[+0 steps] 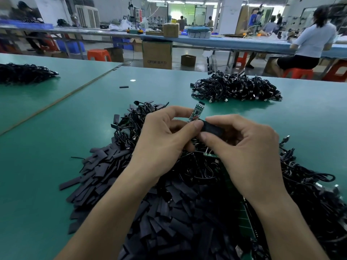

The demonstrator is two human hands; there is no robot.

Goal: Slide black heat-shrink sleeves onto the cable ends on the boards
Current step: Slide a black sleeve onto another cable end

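Observation:
My left hand (165, 136) pinches the lower end of a small green circuit board (195, 112), which sticks up and away from me. My right hand (242, 145) pinches a black heat-shrink sleeve (211, 127) between thumb and forefinger, its open end right at the board's near end. Below my hands lies a big heap of flat black sleeves (165, 212). A tangle of black cables with boards (308, 194) spreads under and right of my right wrist.
The green table (56, 147) carries another cable pile (236, 89) at the back right and one (24, 73) at the far left. A lone sleeve (124, 87) lies mid-table. Behind are cardboard boxes, orange stools and seated people at a long bench.

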